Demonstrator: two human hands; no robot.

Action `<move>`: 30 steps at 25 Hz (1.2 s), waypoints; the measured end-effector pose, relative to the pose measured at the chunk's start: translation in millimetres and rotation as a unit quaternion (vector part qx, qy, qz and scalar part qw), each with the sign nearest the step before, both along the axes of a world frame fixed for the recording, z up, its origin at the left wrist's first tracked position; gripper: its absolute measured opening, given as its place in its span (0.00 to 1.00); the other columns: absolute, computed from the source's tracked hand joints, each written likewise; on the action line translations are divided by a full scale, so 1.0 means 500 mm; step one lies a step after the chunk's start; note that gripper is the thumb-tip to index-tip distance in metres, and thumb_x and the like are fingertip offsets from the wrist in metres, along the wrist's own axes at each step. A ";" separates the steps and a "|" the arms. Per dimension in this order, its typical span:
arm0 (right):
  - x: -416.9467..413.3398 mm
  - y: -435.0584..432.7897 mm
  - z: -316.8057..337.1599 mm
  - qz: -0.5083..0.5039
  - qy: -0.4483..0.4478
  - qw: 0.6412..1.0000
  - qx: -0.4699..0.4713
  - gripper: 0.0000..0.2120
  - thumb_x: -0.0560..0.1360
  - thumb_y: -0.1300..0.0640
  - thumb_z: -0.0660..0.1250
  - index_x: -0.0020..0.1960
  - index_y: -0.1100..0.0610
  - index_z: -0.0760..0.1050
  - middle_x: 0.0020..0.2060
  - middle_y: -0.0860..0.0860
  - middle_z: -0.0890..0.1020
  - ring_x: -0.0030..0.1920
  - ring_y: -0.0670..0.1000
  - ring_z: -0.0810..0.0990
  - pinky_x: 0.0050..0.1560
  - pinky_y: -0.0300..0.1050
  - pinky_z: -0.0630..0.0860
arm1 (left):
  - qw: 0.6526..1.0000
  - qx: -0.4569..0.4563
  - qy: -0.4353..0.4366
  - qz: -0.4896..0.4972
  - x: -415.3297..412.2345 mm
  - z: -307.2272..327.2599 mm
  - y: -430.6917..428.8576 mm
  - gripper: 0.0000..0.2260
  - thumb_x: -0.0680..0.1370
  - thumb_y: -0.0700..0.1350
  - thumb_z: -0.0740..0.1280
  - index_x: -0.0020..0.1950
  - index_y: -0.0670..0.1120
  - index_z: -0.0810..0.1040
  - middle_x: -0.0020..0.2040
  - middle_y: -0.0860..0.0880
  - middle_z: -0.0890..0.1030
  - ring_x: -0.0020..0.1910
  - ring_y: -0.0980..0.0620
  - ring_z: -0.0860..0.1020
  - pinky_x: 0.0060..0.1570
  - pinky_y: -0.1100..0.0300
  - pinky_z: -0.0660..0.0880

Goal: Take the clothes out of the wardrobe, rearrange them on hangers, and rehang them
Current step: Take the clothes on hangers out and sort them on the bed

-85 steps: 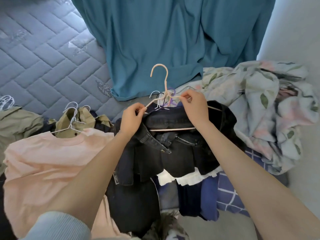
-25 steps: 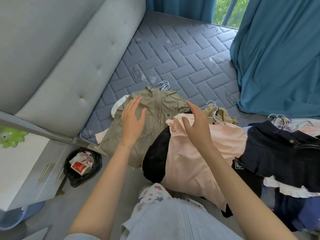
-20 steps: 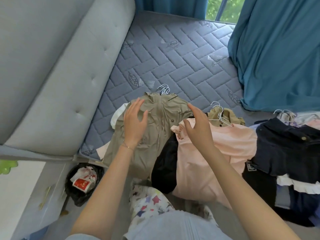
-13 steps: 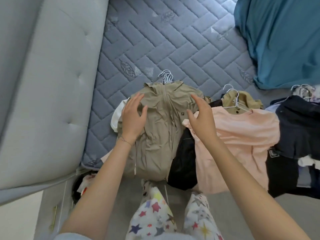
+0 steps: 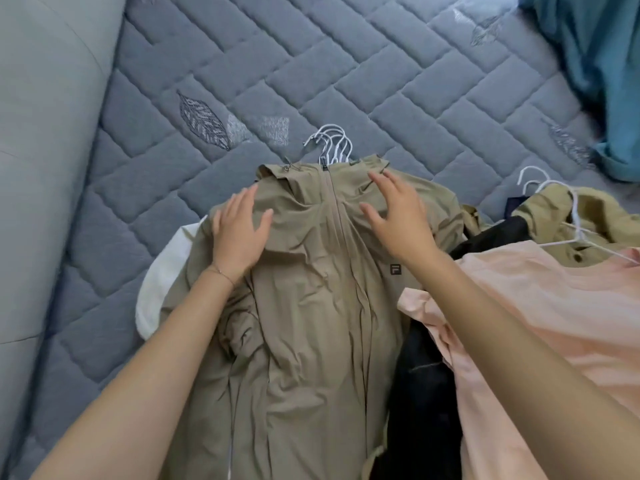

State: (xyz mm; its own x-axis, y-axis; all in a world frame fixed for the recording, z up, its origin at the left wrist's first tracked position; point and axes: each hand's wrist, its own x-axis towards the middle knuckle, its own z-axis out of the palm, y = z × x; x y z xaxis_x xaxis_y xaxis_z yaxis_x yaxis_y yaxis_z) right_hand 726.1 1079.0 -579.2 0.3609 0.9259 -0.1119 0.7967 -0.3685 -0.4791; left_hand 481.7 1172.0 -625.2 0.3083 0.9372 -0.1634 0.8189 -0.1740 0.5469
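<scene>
Both hands flat | on khaki jacket | mattress

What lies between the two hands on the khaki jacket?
In the head view, only the khaki jacket itself: its closed front zipper runs between the left hand and the right hand.

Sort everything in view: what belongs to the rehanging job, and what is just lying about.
Job: khaki jacket, with left hand and right hand open on it; white hangers; pink top; black garment; olive coat.
Lying about: mattress; teal curtain; grey padded panel.
</scene>
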 end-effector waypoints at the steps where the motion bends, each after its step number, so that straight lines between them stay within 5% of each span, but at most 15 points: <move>1: 0.009 0.018 -0.027 0.010 -0.013 1.000 0.006 0.26 0.79 0.48 0.63 0.74 0.51 0.64 0.74 0.54 0.65 0.74 0.54 0.62 0.74 0.55 0.57 | 1.000 0.002 0.000 0.001 0.008 -0.031 0.018 0.24 0.82 0.51 0.60 0.77 0.45 0.63 0.76 0.45 0.66 0.76 0.45 0.60 0.74 0.49 0.52; 9: 0.032 0.095 -0.152 0.027 -0.040 0.999 -0.010 0.28 0.80 0.38 0.54 0.76 0.49 0.60 0.74 0.52 0.66 0.75 0.53 0.60 0.75 0.59 0.50 | 0.990 0.135 -0.041 0.028 0.022 -0.108 0.089 0.17 0.81 0.54 0.58 0.54 0.44 0.80 0.48 0.40 0.80 0.53 0.39 0.73 0.55 0.53 0.64; 13: 0.020 0.065 -0.103 0.035 -0.037 0.997 0.058 0.24 0.79 0.39 0.56 0.68 0.51 0.71 0.57 0.52 0.78 0.59 0.56 0.74 0.63 0.51 0.66 | 0.983 0.141 -0.090 0.069 0.001 -0.040 0.041 0.11 0.80 0.52 0.64 0.49 0.44 0.79 0.47 0.46 0.81 0.51 0.43 0.74 0.50 0.56 0.66; 16: 0.002 0.031 -0.030 0.034 0.005 0.996 0.086 0.18 0.79 0.40 0.59 0.52 0.54 0.76 0.43 0.49 0.78 0.46 0.52 0.75 0.48 0.51 0.71 | 0.982 0.079 -0.146 0.092 -0.035 0.022 0.004 0.09 0.79 0.52 0.66 0.47 0.47 0.78 0.46 0.49 0.81 0.49 0.48 0.77 0.48 0.57 0.70; 19: -0.047 -0.016 0.082 0.012 0.086 0.991 0.099 0.14 0.78 0.44 0.63 0.38 0.51 0.69 0.30 0.43 0.70 0.35 0.47 0.69 0.37 0.45 0.63 | 0.976 0.045 -0.181 0.111 -0.083 0.138 -0.037 0.07 0.79 0.50 0.67 0.44 0.47 0.78 0.44 0.51 0.81 0.45 0.54 0.76 0.46 0.61 0.71; 24: -0.154 -0.082 0.289 -0.002 0.152 0.984 0.090 0.14 0.77 0.45 0.67 0.37 0.52 0.74 0.30 0.44 0.75 0.35 0.44 0.72 0.37 0.43 0.66 | 0.971 0.059 -0.182 0.140 -0.194 0.364 -0.136 0.04 0.78 0.45 0.69 0.43 0.48 0.79 0.42 0.52 0.80 0.41 0.59 0.74 0.43 0.74 0.67; 30: -0.271 -0.118 0.558 0.011 0.186 0.976 0.113 0.16 0.76 0.44 0.67 0.37 0.54 0.76 0.29 0.47 0.76 0.33 0.47 0.72 0.37 0.46 0.68 | 0.961 0.125 -0.192 0.158 -0.322 0.624 -0.188 0.06 0.77 0.45 0.69 0.43 0.45 0.80 0.41 0.48 0.81 0.42 0.49 0.77 0.45 0.58 0.72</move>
State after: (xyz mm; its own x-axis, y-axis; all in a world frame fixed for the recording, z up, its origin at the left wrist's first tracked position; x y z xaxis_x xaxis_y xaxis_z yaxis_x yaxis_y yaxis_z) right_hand 590.6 1020.2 -299.9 0.3138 0.9492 -0.0228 0.5580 -0.2038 -0.8044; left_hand 320.8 1078.1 -313.1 -0.0051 0.9890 0.1476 0.5989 -0.1152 0.7925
